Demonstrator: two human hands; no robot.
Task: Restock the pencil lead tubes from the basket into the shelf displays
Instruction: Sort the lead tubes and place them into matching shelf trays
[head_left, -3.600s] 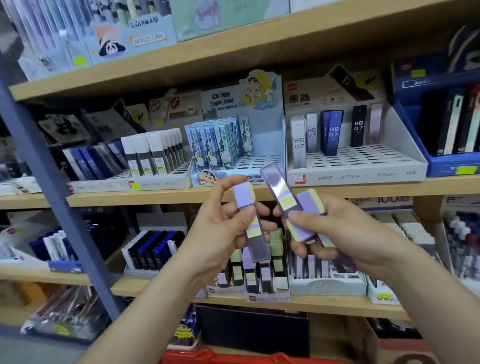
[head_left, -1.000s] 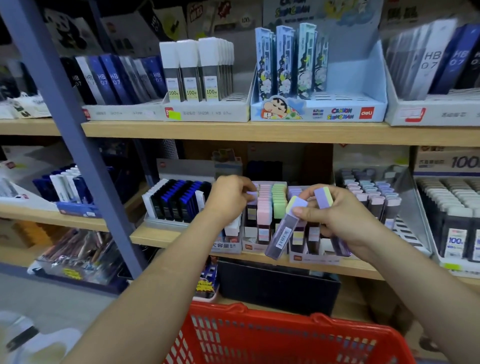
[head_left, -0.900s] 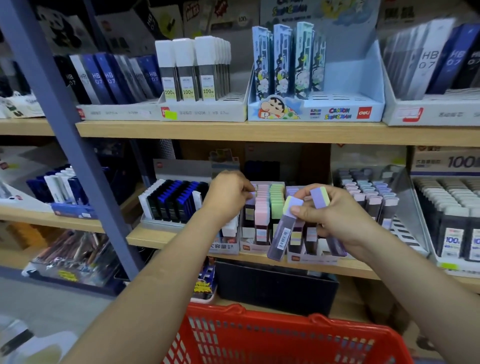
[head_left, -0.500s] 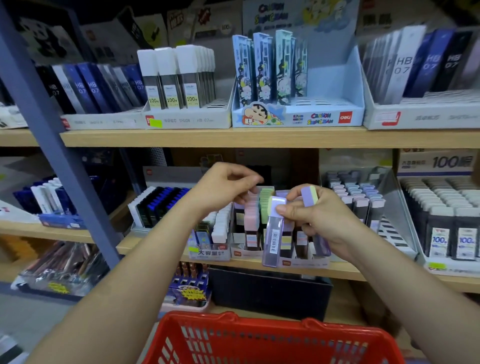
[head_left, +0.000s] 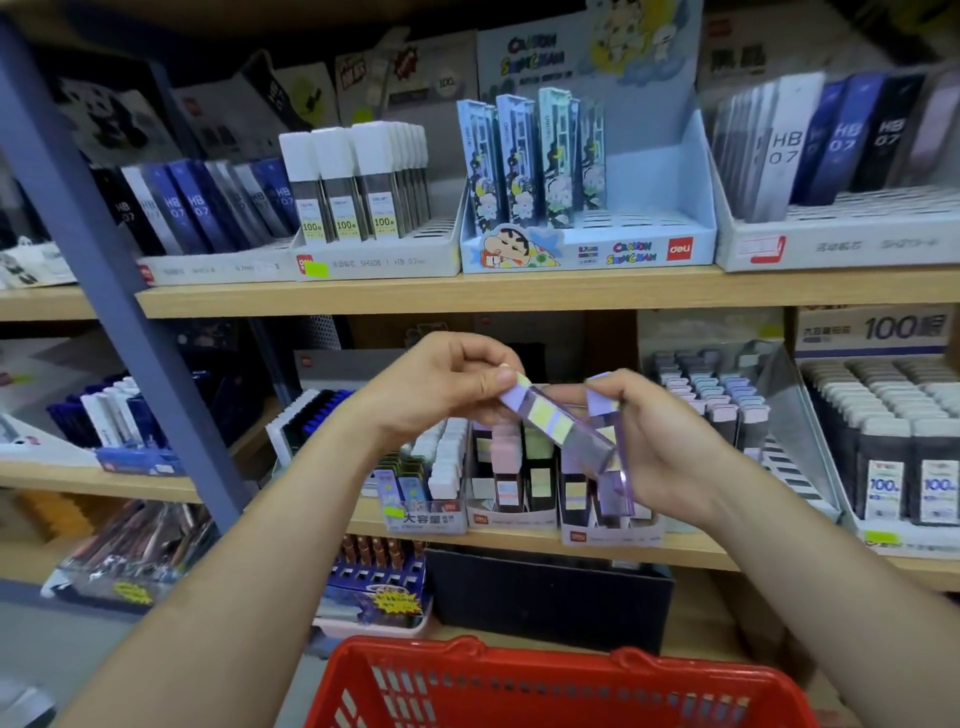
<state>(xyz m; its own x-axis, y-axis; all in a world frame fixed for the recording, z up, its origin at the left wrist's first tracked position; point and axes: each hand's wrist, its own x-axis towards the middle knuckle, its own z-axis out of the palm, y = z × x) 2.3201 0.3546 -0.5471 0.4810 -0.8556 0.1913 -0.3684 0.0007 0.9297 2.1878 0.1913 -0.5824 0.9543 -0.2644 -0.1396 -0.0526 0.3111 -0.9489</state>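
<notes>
**Two purple tubes in hand, neither slotted yet**

The left hand (head_left: 441, 387) pinches the cap end of a tilted purple lead tube (head_left: 550, 415) between thumb and fingertips. The tube's lower end runs down to the right hand (head_left: 670, 447), whose fingers curl round a second purple tube (head_left: 615, 483) held near upright. Whether the right hand also grips the tilted one I cannot tell. Both tubes hang in front of the pastel-capped display (head_left: 511, 519) on the lower shelf (head_left: 519, 543), not yet in a slot. That display already shows rows of pink, green and purple caps, so I judge the restocking well under way, with these two tubes left to seat. Below, the red basket (head_left: 519, 670) shows only its rim and mesh wall, and what remains inside is hidden. Count: two hands, two tubes held, one basket, and four lead displays that I can make out along the upper shelf (head_left: 519, 291)
</notes>
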